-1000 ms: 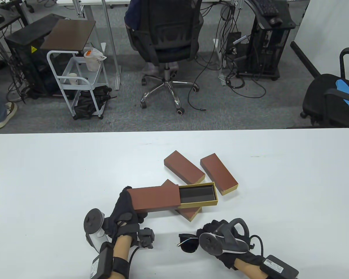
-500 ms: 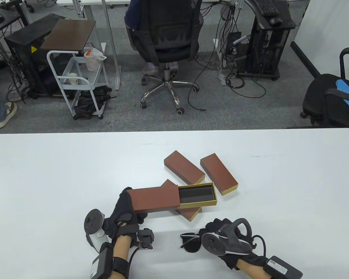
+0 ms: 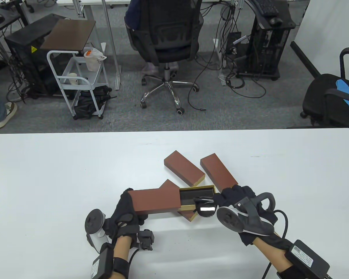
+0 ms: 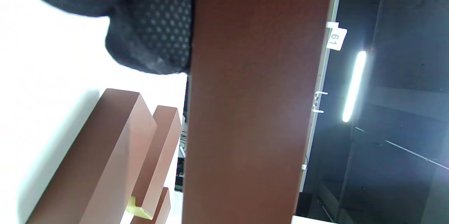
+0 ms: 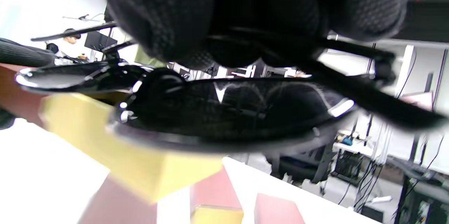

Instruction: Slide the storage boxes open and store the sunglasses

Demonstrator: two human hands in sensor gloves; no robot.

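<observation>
Sunglasses (image 3: 204, 205) hang folded in the right hand (image 3: 235, 197), whose fingers (image 5: 168, 13) pinch the frame from above, just over the near end of the gold-edged tray (image 3: 202, 191) that stands slid out of the brown storage box (image 3: 155, 200). Left hand (image 3: 123, 213) grips the sleeve end of that box, fingers curled round it, holding it above the surface (image 3: 61, 174) near the middle of its near edge. Three shut brown boxes (image 3: 183, 168) lie just beyond and partly beneath.
</observation>
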